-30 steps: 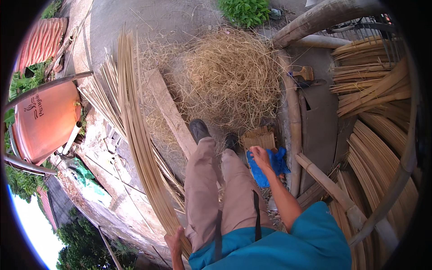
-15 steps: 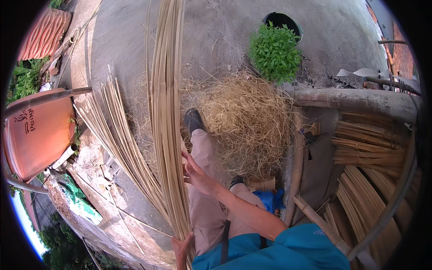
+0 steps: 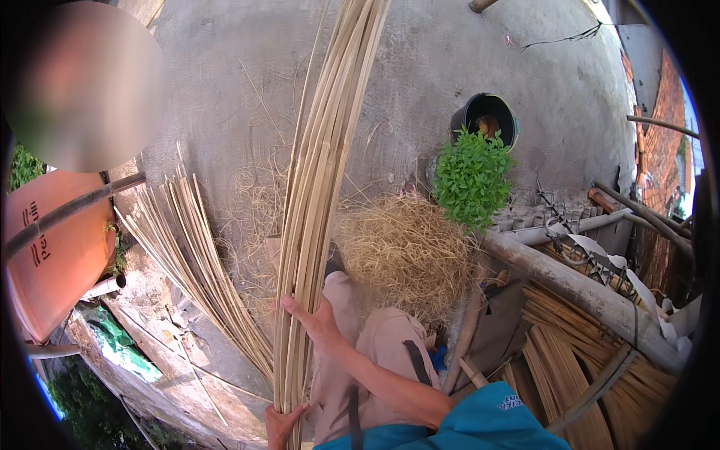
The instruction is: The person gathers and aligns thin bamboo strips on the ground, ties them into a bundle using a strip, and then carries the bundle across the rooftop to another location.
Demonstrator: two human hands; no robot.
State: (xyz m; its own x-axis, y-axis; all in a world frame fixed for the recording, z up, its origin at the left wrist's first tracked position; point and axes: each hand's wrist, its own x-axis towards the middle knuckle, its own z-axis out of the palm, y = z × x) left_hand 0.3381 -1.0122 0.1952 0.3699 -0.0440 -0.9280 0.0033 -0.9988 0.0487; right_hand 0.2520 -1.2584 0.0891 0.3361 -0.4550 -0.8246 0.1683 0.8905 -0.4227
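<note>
A long bundle of pale split bamboo strips [image 3: 322, 161] stands tilted in front of me, its top leaning right and out of view. My right hand [image 3: 318, 324] grips the bundle from the right side, thumb across its front and fingers hidden behind. Lower down, my left hand [image 3: 282, 424] is closed around the strips near the bottom edge of the view, its thumb across the front. One thin strip stands apart from the bundle's left side. On the left, a second sheaf of thin strips [image 3: 202, 266] lies fanned out on the ground.
A heap of curly shavings [image 3: 412, 251] lies beyond my knees, with a leafy green plant [image 3: 474, 180] and black bucket [image 3: 486, 120] behind it. Stacked bamboo strips [image 3: 564, 375] fill the right side by a grey pole [image 3: 577, 281]. An orange panel [image 3: 60, 240] stands left.
The bundle's top has swung from near upright to leaning right. My right hand has gone from loosely beside the strips to gripping them. The view has shifted.
</note>
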